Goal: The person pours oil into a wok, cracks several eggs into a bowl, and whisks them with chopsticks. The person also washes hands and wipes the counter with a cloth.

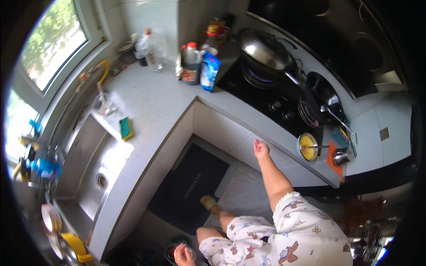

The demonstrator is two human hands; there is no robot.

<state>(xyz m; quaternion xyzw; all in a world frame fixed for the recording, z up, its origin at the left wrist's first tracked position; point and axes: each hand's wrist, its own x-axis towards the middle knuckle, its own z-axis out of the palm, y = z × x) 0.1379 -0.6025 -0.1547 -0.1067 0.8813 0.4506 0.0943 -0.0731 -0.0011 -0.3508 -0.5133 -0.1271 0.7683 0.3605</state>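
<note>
My right hand [261,149] is held out over the front edge of the counter by the stove, fingers curled, with nothing seen in it. Low in the view, my left hand [184,255] is beside my knee, over a round container on the floor; its fingers are partly bent and no held object shows. A bowl of yellow liquid [308,148], like beaten egg, stands right of my right hand with chopsticks or a similar utensil in it. A lidded wok [264,50] sits on the back-left burner over a blue flame. Another black pan [322,99] rests on the right burner with a ladle.
Left lies a steel sink [96,166], with a green and yellow sponge [125,128] on the counter beside it. Sauce bottles [190,66] and a blue pouch [209,71] stand left of the stove. A metal cup [340,157] sits by an orange mat. A dark mat [193,186] covers the floor.
</note>
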